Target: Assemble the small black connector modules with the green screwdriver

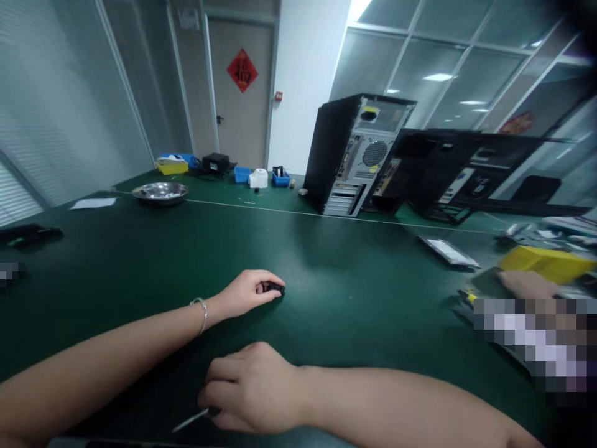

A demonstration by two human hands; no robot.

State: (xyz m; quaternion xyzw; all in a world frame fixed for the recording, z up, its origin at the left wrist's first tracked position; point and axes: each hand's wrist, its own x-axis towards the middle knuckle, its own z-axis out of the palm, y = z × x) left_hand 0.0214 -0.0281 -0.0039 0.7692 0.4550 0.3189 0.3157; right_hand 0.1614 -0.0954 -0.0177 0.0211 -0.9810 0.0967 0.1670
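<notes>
My left hand (247,292) rests on the green tabletop, thumb and fingers closed around a small black part (274,287). Its exact kind is too small to make out. A silvery bracelet (204,316) circles that wrist. Nearer to me, my right hand (256,389) is curled shut on a screwdriver (190,420). The thin metal shaft sticks out toward the lower left, and the handle is mostly hidden in the fist. The two hands are apart.
Computer cases (336,155) stand at the back right. A metal bowl (161,194) and small blue bins (280,177) sit farther back. At right, a co-worker's hand (527,284) is beside a yellow box (545,264). A flat drive-like device (448,252) lies nearby.
</notes>
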